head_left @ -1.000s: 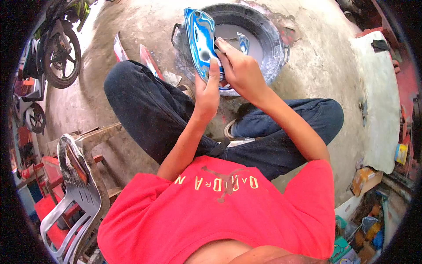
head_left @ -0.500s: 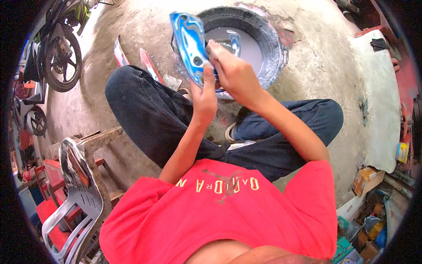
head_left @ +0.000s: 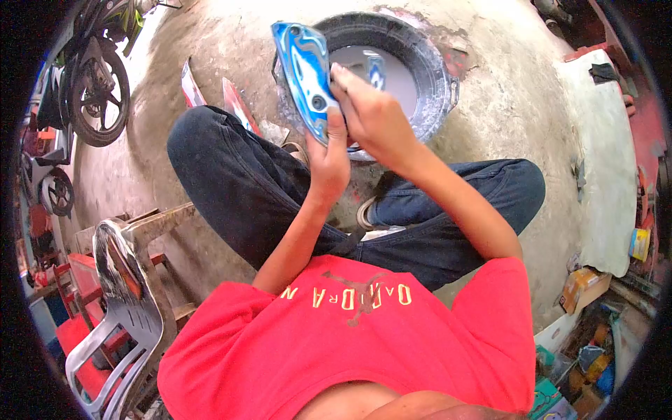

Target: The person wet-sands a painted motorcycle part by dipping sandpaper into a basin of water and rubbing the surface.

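A curved blue and white panel (head_left: pixel 302 66) is held up over the left side of a round black basin (head_left: pixel 441 77) of cloudy grey liquid. My left hand (head_left: pixel 329 157) grips the panel's lower end, thumb on its front face. Against the panel's right edge, my right hand (head_left: pixel 371 115) has its fingers pressed together; whatever is between them is hidden. A blue and white patterned shape (head_left: pixel 376 72) shows in the basin, right of the panel.
Two red and white panels (head_left: pixel 239 105) lie on the concrete floor to the left. A motorcycle wheel (head_left: pixel 100 94) stands at the upper left, a grey plastic chair (head_left: pixel 133 315) at the lower left. A cardboard box (head_left: pixel 586 287) lies at the right.
Compared with one second ago, the blue and white panel and both hands have moved a little left. Since half a second ago, the panel has shifted only slightly.
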Demonstrator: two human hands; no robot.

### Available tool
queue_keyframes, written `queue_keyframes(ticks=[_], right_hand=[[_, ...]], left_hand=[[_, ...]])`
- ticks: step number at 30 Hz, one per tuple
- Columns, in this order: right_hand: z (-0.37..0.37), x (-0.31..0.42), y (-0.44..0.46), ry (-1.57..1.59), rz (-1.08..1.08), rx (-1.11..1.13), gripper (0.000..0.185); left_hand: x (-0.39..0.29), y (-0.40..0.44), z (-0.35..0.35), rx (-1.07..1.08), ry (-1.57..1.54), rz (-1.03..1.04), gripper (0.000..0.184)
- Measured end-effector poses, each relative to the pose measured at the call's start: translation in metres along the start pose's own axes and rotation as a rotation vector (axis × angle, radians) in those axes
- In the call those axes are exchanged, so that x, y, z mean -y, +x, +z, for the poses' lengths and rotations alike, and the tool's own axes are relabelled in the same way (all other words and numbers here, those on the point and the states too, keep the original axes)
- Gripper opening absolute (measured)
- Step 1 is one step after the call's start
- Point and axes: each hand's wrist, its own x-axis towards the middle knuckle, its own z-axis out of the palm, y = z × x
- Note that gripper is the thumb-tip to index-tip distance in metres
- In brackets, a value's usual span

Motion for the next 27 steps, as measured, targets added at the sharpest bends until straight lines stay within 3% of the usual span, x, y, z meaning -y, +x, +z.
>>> queue_keyframes(ticks=[1,5,9,10,14,20,23,24,27], right_hand=[[-0.004,0.000,0.004,0.027,0.069,0.037,0.039],[0.005,0.002,-0.013,-0.016,-0.031,-0.056,0.039],[0.003,-0.003,-0.001,-0.004,-0.032,0.003,0.039],[0.005,-0.001,-0.007,0.002,-0.033,-0.008,0.039],[0.009,0.002,-0.010,0.043,-0.019,-0.021,0.039],[0.020,0.005,-0.020,0.033,-0.066,-0.023,0.038],[0.013,0.003,-0.005,0.082,-0.001,0.002,0.038],[0.008,-0.001,0.001,0.053,-0.010,0.040,0.038],[0.020,0.005,-0.017,0.091,-0.034,-0.025,0.038]], left_hand=[[0.001,-0.004,0.000,0.018,0.035,-0.024,0.041],[-0.002,0.005,-0.003,0.008,-0.042,0.020,0.043],[-0.001,0.001,0.006,-0.020,-0.079,0.018,0.046],[-0.003,0.004,0.002,0.003,0.040,0.097,0.050],[-0.001,0.006,-0.004,-0.005,-0.016,0.035,0.054],[-0.003,0.011,-0.010,-0.021,-0.042,0.027,0.052],[0.005,0.007,0.003,-0.139,-0.097,0.068,0.047],[0.006,0.005,0.001,-0.135,-0.086,-0.015,0.046],[0.006,0.013,-0.013,-0.045,-0.045,0.031,0.051]])
